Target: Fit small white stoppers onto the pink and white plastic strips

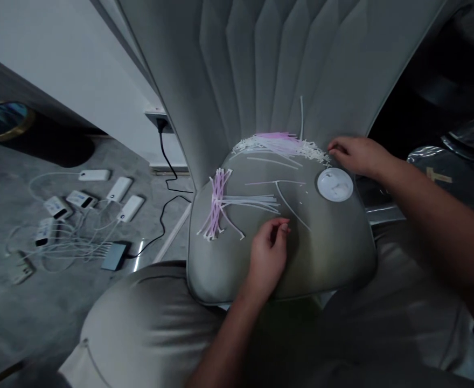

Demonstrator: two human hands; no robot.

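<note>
My left hand (270, 245) hovers over the front middle of the chair seat, thumb and fingertips pinched; anything between them is too small to make out. Beside the right end of a heap of white and pink thin sticks (277, 143), my right hand (354, 153) has its fingers drawn together near small white pieces (315, 153). What those fingers hold cannot be made out. Below that hand sits a round white lid-like dish (335, 185) with something pale in it. One pink-and-white joined stick piece (276, 182) lies mid-seat. To the left rests a bundle of pink and white sticks (218, 205).
The grey padded chair (326, 253) stands between two legs in light trousers (148, 318). On the floor at left, several white power banks (119, 189) trail cables to a grey charging block (114, 256). A black cord (162, 156) runs from a wall socket. Dark shiny objects (455, 172) stand at right.
</note>
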